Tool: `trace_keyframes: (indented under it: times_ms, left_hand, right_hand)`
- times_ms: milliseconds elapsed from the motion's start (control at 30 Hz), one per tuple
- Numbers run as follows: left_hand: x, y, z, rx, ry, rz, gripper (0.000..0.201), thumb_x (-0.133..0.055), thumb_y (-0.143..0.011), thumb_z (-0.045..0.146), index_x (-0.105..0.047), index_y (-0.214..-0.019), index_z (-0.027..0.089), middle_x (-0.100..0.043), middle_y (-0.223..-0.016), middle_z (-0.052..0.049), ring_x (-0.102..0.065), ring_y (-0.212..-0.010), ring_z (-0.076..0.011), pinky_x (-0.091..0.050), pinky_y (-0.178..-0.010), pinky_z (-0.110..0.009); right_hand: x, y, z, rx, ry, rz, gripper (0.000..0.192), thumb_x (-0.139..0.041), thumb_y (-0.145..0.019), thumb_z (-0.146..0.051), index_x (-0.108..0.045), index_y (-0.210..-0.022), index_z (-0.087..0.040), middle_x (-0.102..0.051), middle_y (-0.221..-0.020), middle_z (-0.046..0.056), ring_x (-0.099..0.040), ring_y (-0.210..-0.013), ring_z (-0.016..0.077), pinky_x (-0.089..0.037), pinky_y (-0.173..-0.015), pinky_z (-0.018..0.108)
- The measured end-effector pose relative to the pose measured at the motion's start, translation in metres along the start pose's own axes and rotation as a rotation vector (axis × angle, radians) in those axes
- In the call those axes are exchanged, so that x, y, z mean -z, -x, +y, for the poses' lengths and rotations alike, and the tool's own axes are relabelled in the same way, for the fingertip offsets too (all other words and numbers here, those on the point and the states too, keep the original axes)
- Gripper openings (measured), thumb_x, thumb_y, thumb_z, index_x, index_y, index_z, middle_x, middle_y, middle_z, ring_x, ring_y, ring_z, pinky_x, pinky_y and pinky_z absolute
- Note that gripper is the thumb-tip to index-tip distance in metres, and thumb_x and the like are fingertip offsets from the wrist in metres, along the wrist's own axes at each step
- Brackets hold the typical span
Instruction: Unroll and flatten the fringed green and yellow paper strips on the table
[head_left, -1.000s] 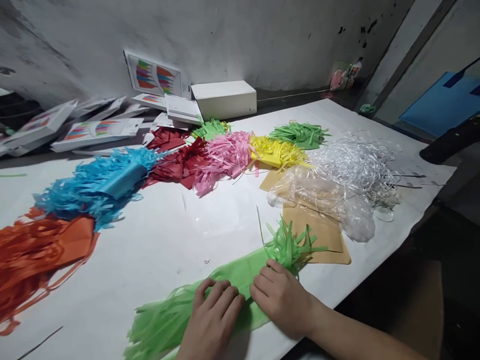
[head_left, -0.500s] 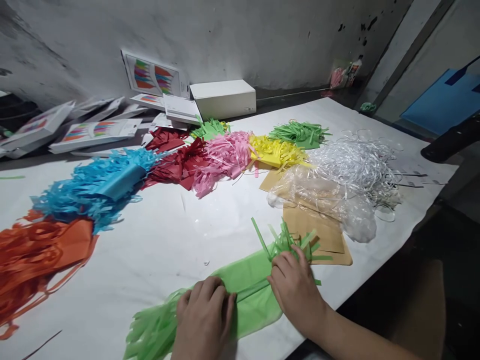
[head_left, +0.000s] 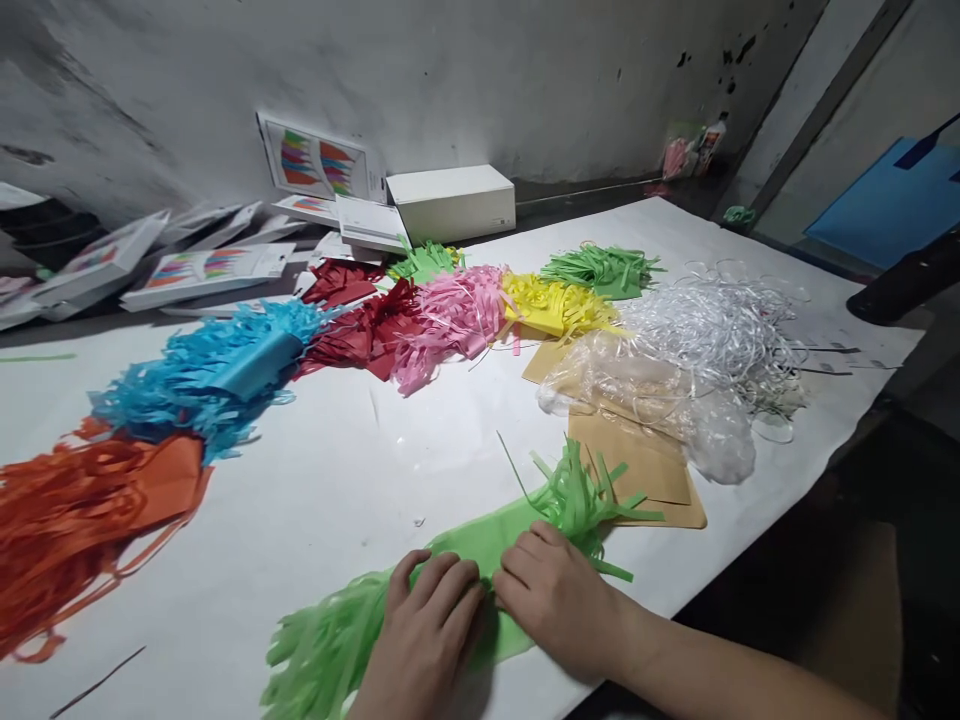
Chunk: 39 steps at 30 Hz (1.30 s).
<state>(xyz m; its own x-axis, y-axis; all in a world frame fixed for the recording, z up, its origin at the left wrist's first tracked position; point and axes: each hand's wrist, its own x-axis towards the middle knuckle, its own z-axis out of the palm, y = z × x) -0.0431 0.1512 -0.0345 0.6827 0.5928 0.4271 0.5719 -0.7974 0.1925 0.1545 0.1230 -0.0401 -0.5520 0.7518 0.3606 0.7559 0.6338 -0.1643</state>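
A light green tissue paper tassel sheet [head_left: 487, 535] lies across the front of the table, cut into fringe at both ends. My left hand [head_left: 431, 620] rests on its near middle, with curled fingers gripping the paper. Close by on the right, my right hand [head_left: 559, 595] also has its fingers bent down onto the middle band, and the thumb is hidden. The two hands nearly meet there and cover the fold between them. One fringed end spreads at the lower left; the other bunches up beyond my right hand, over a piece of brown card [head_left: 630, 460].
Tissue tassels in orange [head_left: 161, 485], blue [head_left: 259, 360], dark red [head_left: 367, 330], pink [head_left: 465, 310], yellow [head_left: 540, 305] and green [head_left: 600, 268] form an arc. White string [head_left: 705, 320] and a clear plastic bag [head_left: 652, 395] lie right. Boxes, including a white box [head_left: 454, 205], line the wall.
My right hand has slid left along the green paper, from the fringe to the middle, close to my left hand. The strip seen between the hands is now covered. The view has shifted slightly.
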Motion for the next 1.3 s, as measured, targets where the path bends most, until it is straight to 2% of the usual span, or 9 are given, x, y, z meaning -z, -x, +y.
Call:
trace_keyframes:
  times_ms: [167,333,433,667,733,833,933,1100,1300]
  left_hand:
    - [-0.003,0.006,-0.004,-0.019,-0.044,-0.071,0.031,-0.039,-0.104,0.017,-0.066,-0.089,0.020,-0.076,-0.093,-0.002,-0.065,-0.091,-0.0224,-0.036,-0.095,-0.044]
    - [-0.004,0.018,-0.011,0.019,-0.046,-0.100,0.015,-0.054,-0.098,0.019,-0.067,-0.098,0.025,-0.078,-0.100,0.002,-0.066,-0.095,-0.0218,-0.035,-0.093,-0.041]
    - [-0.006,0.018,-0.005,0.042,-0.101,-0.072,0.013,-0.056,-0.095,0.015,-0.066,-0.099,0.024,-0.077,-0.100,0.000,-0.066,-0.093,-0.0233,-0.035,-0.090,-0.042]
    - [0.001,-0.009,0.018,0.331,-0.175,-0.215,0.019,-0.052,-0.092,0.011,-0.063,-0.080,0.021,-0.071,-0.094,-0.007,-0.063,-0.089,-0.0294,-0.037,-0.083,-0.050]
    - [0.003,-0.011,0.020,0.279,-0.155,-0.224,0.024,-0.051,-0.091,0.005,-0.066,-0.083,0.022,-0.072,-0.098,-0.006,-0.063,-0.092,-0.0279,-0.038,-0.087,-0.050]
    - [0.003,-0.010,0.023,0.144,-0.124,-0.225,0.026,-0.053,-0.090,0.001,-0.069,-0.089,0.022,-0.074,-0.099,-0.003,-0.063,-0.097,-0.0255,-0.036,-0.096,-0.051]
    - [-0.002,-0.012,0.023,0.112,-0.169,-0.254,0.021,-0.058,-0.087,0.001,-0.069,-0.084,0.019,-0.073,-0.094,-0.003,-0.062,-0.091,-0.0254,-0.036,-0.097,-0.051]
    - [-0.009,-0.018,0.013,0.095,-0.159,-0.205,0.020,-0.056,-0.085,0.003,-0.064,-0.076,0.019,-0.067,-0.083,-0.004,-0.059,-0.079,-0.0250,-0.043,-0.078,-0.044]
    - [-0.018,0.005,0.016,-0.062,-0.107,-0.084,0.029,-0.045,-0.096,0.009,-0.066,-0.112,0.021,-0.074,-0.110,-0.006,-0.068,-0.100,-0.0224,-0.054,-0.089,-0.034]
  right_hand:
    - [0.003,0.005,0.007,0.062,-0.052,0.001,0.016,-0.055,-0.090,-0.007,-0.058,-0.077,-0.016,-0.054,-0.076,0.003,-0.044,-0.073,0.0198,-0.039,-0.082,0.034]
    - [0.008,0.024,0.024,-0.040,-0.064,0.015,0.019,-0.050,-0.096,-0.006,-0.060,-0.082,-0.015,-0.055,-0.081,0.004,-0.046,-0.082,0.0207,-0.040,-0.092,0.036]
    - [0.009,0.025,0.023,-0.131,-0.063,-0.005,0.017,-0.052,-0.089,-0.002,-0.060,-0.085,-0.017,-0.057,-0.089,0.005,-0.048,-0.089,0.0215,-0.036,-0.102,0.040]
    - [0.010,0.008,0.008,-0.354,0.080,-0.133,0.008,-0.061,-0.085,-0.012,-0.058,-0.082,-0.018,-0.058,-0.087,0.006,-0.050,-0.091,0.0261,-0.031,-0.104,0.053]
    - [0.010,0.007,0.009,-0.313,0.093,-0.110,0.012,-0.061,-0.085,-0.008,-0.057,-0.082,-0.019,-0.058,-0.088,0.005,-0.050,-0.091,0.0247,-0.030,-0.106,0.051]
    - [0.010,0.010,0.013,-0.126,0.049,-0.086,0.016,-0.059,-0.089,-0.006,-0.056,-0.082,-0.019,-0.058,-0.087,0.002,-0.050,-0.089,0.0212,-0.028,-0.109,0.045]
    - [0.009,0.013,0.014,-0.019,0.035,-0.087,0.010,-0.059,-0.091,-0.009,-0.059,-0.086,-0.018,-0.058,-0.084,0.003,-0.050,-0.086,0.0215,-0.028,-0.110,0.044]
    - [-0.002,0.006,0.007,-0.037,0.019,0.075,0.018,-0.049,-0.094,-0.005,-0.060,-0.086,-0.016,-0.060,-0.081,0.005,-0.051,-0.080,0.0230,-0.033,-0.106,0.045]
    - [0.007,-0.008,0.015,-0.244,-0.131,0.420,0.028,-0.041,-0.101,-0.008,-0.059,-0.083,-0.020,-0.061,-0.078,0.002,-0.057,-0.077,0.0206,-0.043,-0.094,0.041]
